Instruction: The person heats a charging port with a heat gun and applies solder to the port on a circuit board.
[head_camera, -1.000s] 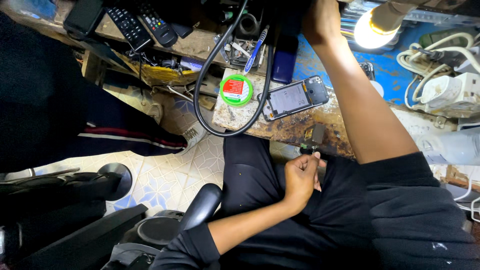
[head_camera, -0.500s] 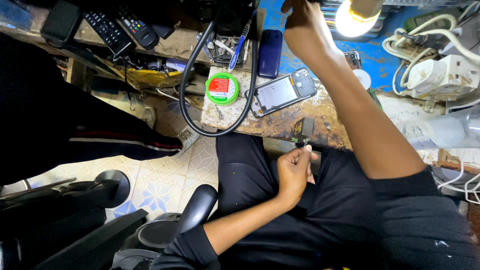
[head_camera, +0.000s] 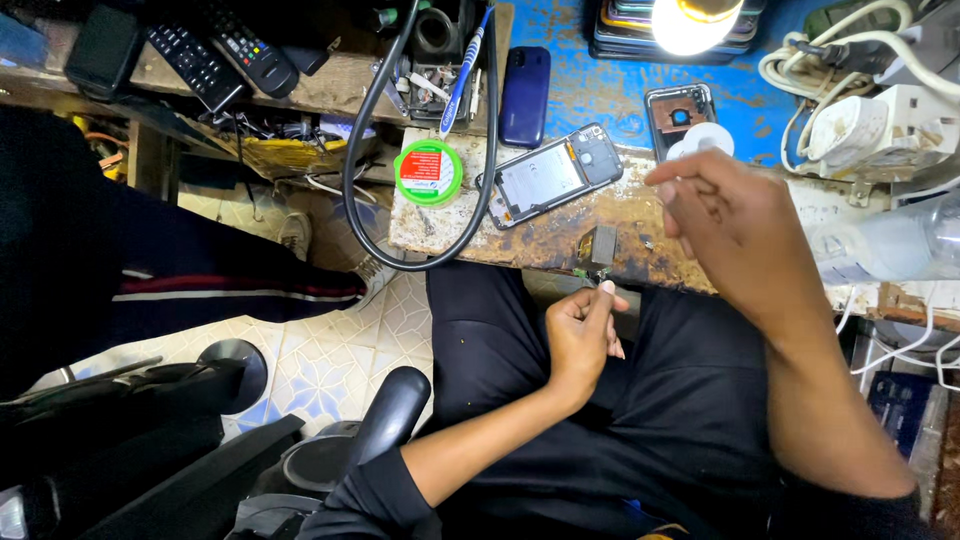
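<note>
A green solder tin (head_camera: 428, 172) is sitting lidded left of the opened phone (head_camera: 553, 178). Below the phone, the left hand (head_camera: 580, 335) is pinching a small component (head_camera: 598, 252) at the bench edge. The right hand (head_camera: 725, 225) is hovering beside the phone, fingers loosely curled together, holding nothing visible.

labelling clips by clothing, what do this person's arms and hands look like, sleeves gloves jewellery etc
Both hands are bare: no gloves, rings or watch show on the left hand or the right hand. The left arm wears a black sleeve pushed up near the elbow, leaving the forearm uncovered. The right forearm is also uncovered, with dark fabric starting only at the upper arm near the frame's lower edge. No markings show on the sleeves.
</note>
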